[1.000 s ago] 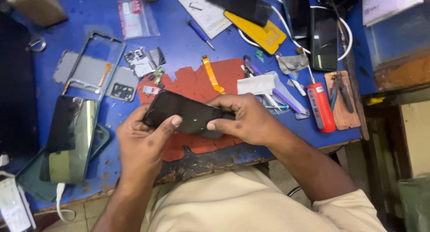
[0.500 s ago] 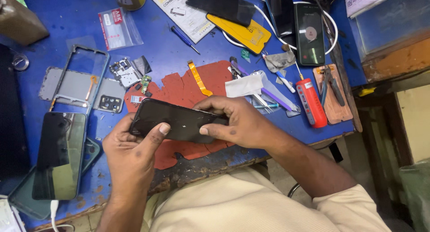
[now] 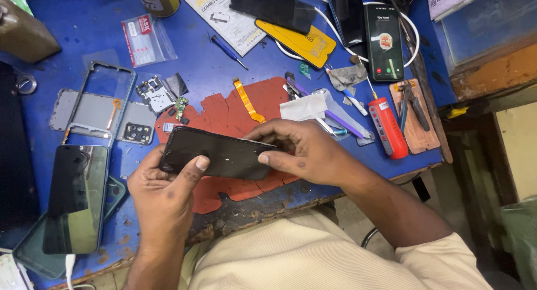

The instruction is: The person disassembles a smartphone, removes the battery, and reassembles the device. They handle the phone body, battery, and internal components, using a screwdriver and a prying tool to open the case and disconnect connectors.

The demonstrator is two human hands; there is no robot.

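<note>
Both hands are on the dark phone [image 3: 215,153], held just above the torn red mat [image 3: 224,119] near the front edge of the blue surface [image 3: 84,38]. The left hand [image 3: 162,197] grips its near-left end, thumb pressed on the glass and fingers curled beneath. The right hand [image 3: 313,153] clamps the far-right end, its fingers [image 3: 268,132] bent over the top edge, thumb on the face.

Out from there: an orange ribbon cable [image 3: 248,101] lies on the mat, and a grey phone frame [image 3: 92,108] sits to the left. A second phone [image 3: 75,197] rests face up at the left front corner. Up top, a clear plastic bag with a red label [image 3: 146,39] lies flat, beside it a white printed leaflet [image 3: 224,13], then a yellow case [image 3: 305,42] under a black panel [image 3: 274,8]. A lit phone [image 3: 384,42] stands further right, a red tube-shaped tool [image 3: 387,128] below it, pliers [image 3: 414,106] on a brown pad.

Open blue space shows only at the upper left; the right edge drops to a wooden shelf [image 3: 492,72].
</note>
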